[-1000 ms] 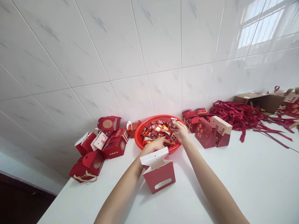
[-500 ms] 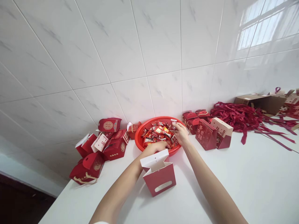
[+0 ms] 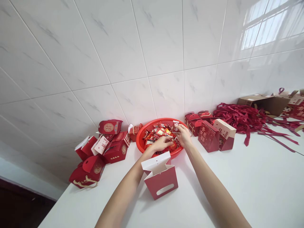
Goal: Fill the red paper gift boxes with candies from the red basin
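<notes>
Tiled, pale and faintly veined, the wall [image 3: 166, 47] stood at twelve o'clock behind a white table [image 3: 268, 183] in the head view. Against its foot sat a red plastic basket [image 3: 139, 144] heaped with wrapped packets [image 3: 160, 130]. With the basket as the dial's centre, the right hand [image 3: 184, 134] was at three o'clock by the rim, thumb and fingers pinched narrowly on a red packet [image 3: 176, 127]. Toward six o'clock the left hand [image 3: 162, 144] reached over the packets, fingers bent; whether they gripped one, I could not tell. Just nearer at six o'clock, an open red box [image 3: 159, 179] stood upright, its white flap [image 3: 155, 160] raised. Red gift boxes [image 3: 116, 152] clustered at nine o'clock, two patterned boxes [image 3: 209, 136] stood near three, and dark red ribbons [image 3: 239, 117] lay piled between two and three, beside a cardboard box [image 3: 275, 106].
</notes>
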Demonstrator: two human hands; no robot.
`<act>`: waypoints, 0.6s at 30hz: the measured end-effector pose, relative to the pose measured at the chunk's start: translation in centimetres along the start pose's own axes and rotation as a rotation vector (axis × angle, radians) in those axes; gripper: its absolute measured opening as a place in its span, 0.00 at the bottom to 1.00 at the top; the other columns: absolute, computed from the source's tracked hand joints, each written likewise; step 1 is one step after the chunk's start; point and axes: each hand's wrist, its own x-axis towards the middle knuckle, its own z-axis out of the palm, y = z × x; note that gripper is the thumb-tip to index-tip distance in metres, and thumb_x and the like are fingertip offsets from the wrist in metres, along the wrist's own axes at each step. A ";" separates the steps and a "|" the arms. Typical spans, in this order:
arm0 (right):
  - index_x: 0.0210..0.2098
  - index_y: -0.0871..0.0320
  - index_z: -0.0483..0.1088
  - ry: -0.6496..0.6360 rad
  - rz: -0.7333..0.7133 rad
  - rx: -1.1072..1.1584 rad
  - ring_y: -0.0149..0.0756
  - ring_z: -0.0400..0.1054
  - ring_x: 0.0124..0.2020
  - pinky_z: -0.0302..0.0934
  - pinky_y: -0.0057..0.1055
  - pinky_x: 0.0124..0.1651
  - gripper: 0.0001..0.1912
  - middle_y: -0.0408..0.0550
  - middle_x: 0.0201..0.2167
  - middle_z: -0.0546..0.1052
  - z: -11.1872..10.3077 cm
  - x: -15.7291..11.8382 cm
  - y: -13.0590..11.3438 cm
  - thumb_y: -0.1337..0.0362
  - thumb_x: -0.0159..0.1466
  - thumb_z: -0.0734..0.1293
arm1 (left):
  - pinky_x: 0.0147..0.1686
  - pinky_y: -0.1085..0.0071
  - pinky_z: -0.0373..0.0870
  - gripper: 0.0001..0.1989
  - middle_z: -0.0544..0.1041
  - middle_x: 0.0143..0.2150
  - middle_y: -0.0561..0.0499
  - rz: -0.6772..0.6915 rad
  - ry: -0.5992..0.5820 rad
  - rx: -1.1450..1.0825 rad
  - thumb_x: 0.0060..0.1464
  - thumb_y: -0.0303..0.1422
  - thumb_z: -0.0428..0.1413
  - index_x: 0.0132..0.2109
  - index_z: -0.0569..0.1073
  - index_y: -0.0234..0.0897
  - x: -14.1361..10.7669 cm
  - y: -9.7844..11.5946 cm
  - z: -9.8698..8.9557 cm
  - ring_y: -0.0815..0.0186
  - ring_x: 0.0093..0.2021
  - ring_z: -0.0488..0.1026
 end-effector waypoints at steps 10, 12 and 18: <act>0.22 0.54 0.70 -0.009 -0.009 0.002 0.36 0.70 0.31 0.64 0.30 0.33 0.15 0.40 0.24 0.76 0.0 0.0 0.0 0.57 0.41 0.78 | 0.60 0.59 0.65 0.19 0.76 0.58 0.43 0.013 0.371 -0.146 0.56 0.30 0.59 0.55 0.75 0.37 1.2 -1.2 -0.5 0.55 0.59 0.71; 0.22 0.54 0.71 -0.012 -0.011 -0.006 0.36 0.71 0.32 0.65 0.30 0.34 0.15 0.41 0.25 0.77 0.0 0.0 0.0 0.57 0.42 0.78 | 0.56 0.59 0.69 0.21 0.78 0.54 0.43 0.007 0.407 -0.167 0.56 0.30 0.59 0.57 0.74 0.37 1.3 -1.4 -0.5 0.55 0.55 0.74; 0.24 0.54 0.72 -0.009 -0.019 -0.025 0.37 0.71 0.33 0.66 0.31 0.36 0.14 0.41 0.26 0.76 0.0 0.0 0.1 0.57 0.42 0.77 | 0.49 0.61 0.73 0.24 0.80 0.47 0.43 0.002 0.403 -0.202 0.56 0.31 0.58 0.59 0.72 0.33 1.5 -1.7 -0.7 0.58 0.45 0.77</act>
